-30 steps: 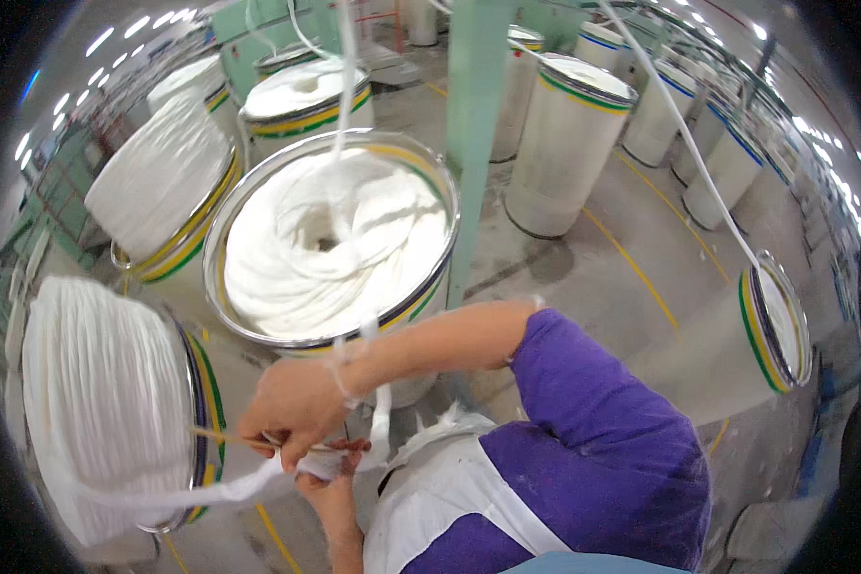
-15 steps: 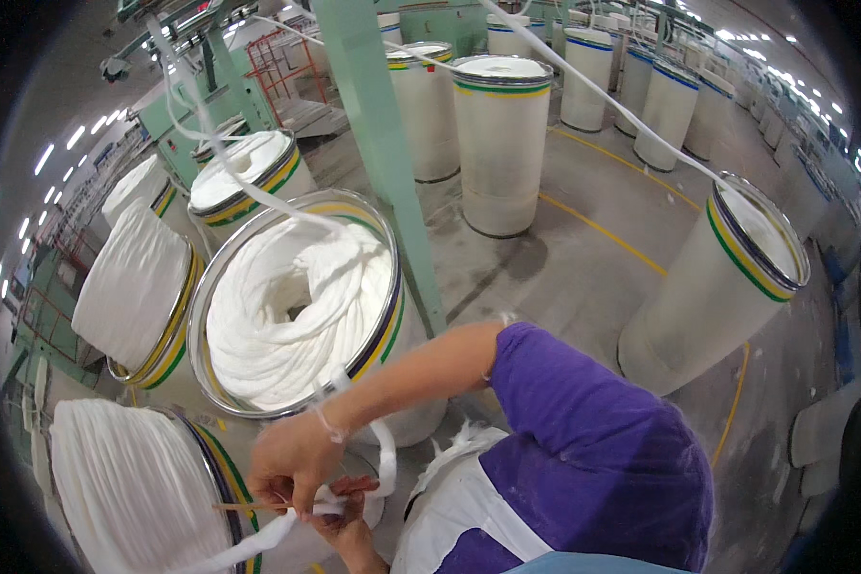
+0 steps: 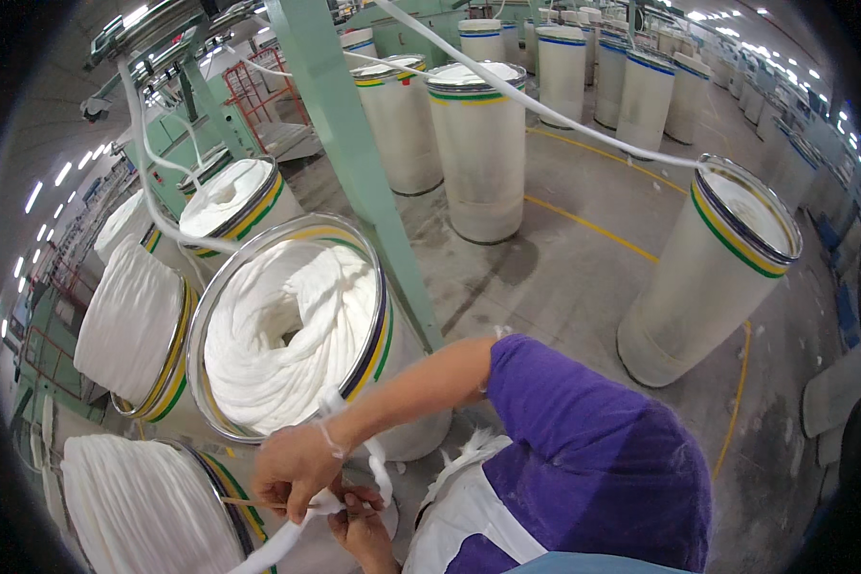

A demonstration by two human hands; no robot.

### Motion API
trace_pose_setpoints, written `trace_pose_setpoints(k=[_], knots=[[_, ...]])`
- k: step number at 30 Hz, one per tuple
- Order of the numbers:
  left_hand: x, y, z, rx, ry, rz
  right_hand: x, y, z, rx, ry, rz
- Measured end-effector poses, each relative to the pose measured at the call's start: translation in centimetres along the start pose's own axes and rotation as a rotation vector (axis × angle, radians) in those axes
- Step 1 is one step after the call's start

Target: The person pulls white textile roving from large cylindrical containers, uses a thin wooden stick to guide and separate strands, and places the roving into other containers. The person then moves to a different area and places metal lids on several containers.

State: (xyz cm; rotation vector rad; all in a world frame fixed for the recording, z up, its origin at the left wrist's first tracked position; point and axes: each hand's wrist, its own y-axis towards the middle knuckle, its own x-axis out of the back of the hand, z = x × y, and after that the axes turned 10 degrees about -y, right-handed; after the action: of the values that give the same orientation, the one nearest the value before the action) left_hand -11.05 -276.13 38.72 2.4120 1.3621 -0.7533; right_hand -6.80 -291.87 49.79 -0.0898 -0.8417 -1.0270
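Low in the view, my right hand (image 3: pixel 301 471) is closed around a thin wooden stick (image 3: pixel 244 502), whose end sticks out to the left. Just below and to its right, my left hand (image 3: pixel 362 529) pinches a soft white cotton sliver (image 3: pixel 275 547). The sliver runs down to the lower left, and another stretch loops up behind my right wrist toward a tall can's rim. That open can (image 3: pixel 210 373) holds thick coils of white sliver (image 3: pixel 292 335) with a hole in the middle. My fingers partly hide where stick and sliver meet.
Overfull sliver cans (image 3: pixel 148 507) stand at the left. A green post (image 3: pixel 349 143) rises behind the coiled can. Another can (image 3: pixel 703 277) stands at the right, a strand (image 3: pixel 545 110) stretching overhead from it. More cans (image 3: pixel 478 158) and yellow floor lines (image 3: pixel 593 228) lie beyond.
My left fingers have closed in on the sliver, where the palm was more open before. The view has shifted slightly, and the overhead strand at left now hangs farther left.
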Motion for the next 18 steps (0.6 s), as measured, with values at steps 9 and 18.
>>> trace_pose_setpoints(k=[9, 18], knots=[[-0.3, 1.1, -0.6, 0.206, -0.199, -0.138, -0.3, -0.1, -2.1, -0.054, 0.028, -0.076], [-0.1, 1.4, -0.8, 0.238, -0.164, -0.061, -0.1, 0.1, -2.4, -0.053, 0.429, -0.075]])
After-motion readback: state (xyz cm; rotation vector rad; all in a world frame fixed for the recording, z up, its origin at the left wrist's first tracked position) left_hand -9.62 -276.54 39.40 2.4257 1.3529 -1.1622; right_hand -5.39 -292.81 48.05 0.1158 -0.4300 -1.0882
